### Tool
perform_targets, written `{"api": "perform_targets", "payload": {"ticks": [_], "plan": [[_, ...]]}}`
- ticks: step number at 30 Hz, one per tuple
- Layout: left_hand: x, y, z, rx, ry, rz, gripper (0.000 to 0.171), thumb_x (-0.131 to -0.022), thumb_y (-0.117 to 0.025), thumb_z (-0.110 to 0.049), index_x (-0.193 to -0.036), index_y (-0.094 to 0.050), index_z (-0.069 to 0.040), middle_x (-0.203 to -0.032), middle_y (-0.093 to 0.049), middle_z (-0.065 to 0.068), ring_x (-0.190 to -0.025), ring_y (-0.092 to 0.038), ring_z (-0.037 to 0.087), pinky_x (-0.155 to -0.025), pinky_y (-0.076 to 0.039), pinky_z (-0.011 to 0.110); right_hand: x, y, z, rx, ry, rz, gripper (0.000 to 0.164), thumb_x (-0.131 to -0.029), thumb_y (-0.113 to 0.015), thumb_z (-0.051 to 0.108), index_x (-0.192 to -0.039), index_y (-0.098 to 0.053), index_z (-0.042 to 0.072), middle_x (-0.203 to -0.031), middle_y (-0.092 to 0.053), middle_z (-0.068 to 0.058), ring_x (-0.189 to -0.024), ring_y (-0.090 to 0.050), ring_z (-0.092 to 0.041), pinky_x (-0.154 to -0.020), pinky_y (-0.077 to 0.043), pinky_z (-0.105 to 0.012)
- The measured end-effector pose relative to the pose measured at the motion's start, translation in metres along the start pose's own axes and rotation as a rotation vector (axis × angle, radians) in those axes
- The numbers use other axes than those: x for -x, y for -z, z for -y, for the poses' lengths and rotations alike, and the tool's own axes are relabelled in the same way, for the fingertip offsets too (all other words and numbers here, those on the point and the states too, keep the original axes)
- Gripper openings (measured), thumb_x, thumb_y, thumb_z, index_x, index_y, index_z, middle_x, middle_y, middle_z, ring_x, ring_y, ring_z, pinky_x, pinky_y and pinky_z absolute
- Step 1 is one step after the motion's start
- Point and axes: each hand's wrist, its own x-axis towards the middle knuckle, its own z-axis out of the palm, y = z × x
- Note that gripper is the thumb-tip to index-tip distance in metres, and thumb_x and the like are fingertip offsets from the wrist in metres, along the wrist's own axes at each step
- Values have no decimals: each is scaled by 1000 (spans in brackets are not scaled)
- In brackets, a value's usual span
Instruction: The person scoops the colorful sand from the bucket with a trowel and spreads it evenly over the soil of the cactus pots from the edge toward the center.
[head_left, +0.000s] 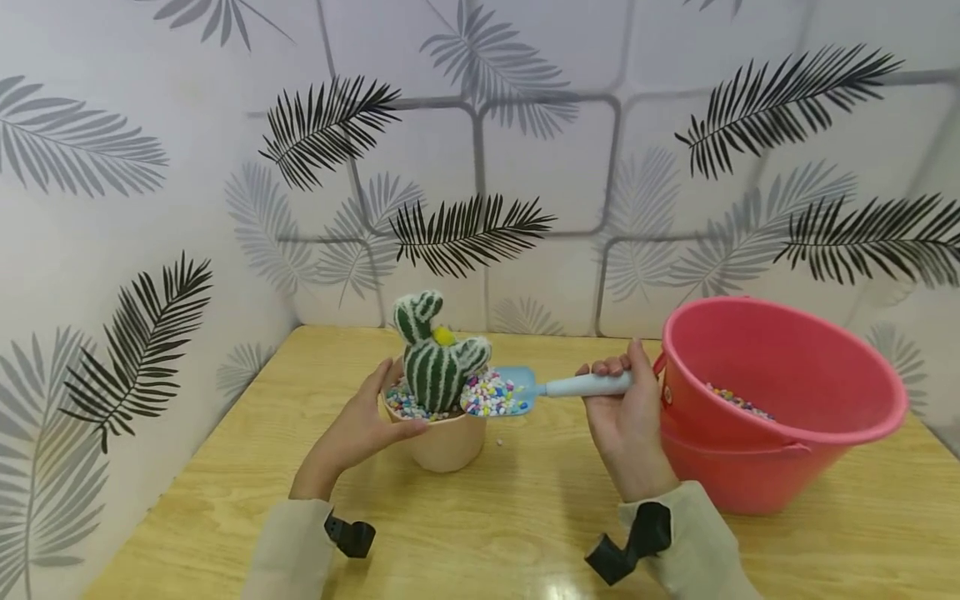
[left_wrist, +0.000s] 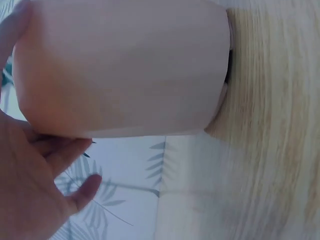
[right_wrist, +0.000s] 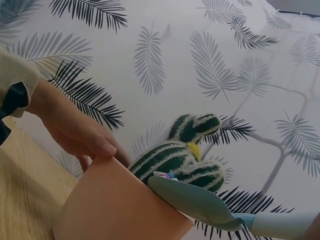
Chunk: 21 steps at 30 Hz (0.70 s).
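A green knitted cactus with white stripes and a yellow bloom stands in a pale peach flower pot, ringed by colored pebbles. My left hand holds the pot at its left side, thumb along the front of the rim; the left wrist view shows fingers against the pot wall. In my right hand is the light handle of a blue trowel. Its scoop, loaded with colored pebbles, overlaps the pot's right rim. From the right wrist, the scoop appears tilted at the rim, beside the cactus.
A large pink bucket stands right of my right hand, with more colored pebbles inside. One loose pebble lies on the wooden table. Leaf-patterned walls rise behind and to the left.
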Motion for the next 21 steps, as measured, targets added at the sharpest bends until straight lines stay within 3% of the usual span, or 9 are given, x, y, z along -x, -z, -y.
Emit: {"api": "perform_targets", "payload": {"ticks": [7,12,16,21], "plan": [[8,-9,-20,-184,25,-116,112,-78,-70,-57,-151,-10,2,-153,-26,22,-136,-35,43,-108,-24,64,-1,-6,1,39,40,30,35,-100,-48,22,-68,-44,10,-58,-45,-1,-62,-44,-14,-79,-34,-29],[13,-15,-29,-231,55,-183,108,-77,-68,-62,-150,-18,-1,-148,-37,19,-124,-49,42,-102,-27,68,-4,-10,1,57,66,62,35,-101,-47,20,-67,-44,9,-57,-46,-1,-61,-46,-14,-77,-36,-29],[14,-14,-27,-215,48,-191,108,-75,-69,-63,-150,-20,-1,-146,-39,20,-127,-47,42,-101,-35,62,-5,-13,0,79,49,64,36,-101,-47,19,-67,-44,9,-56,-46,-1,-61,-46,-14,-76,-36,-28],[14,-6,-20,-125,34,-122,113,-76,-73,-57,-151,-12,3,-152,-25,26,-138,-30,43,-107,-33,57,-7,-18,-3,164,67,58,35,-101,-47,19,-67,-46,9,-56,-46,0,-61,-47,-12,-77,-37,-28]]}}
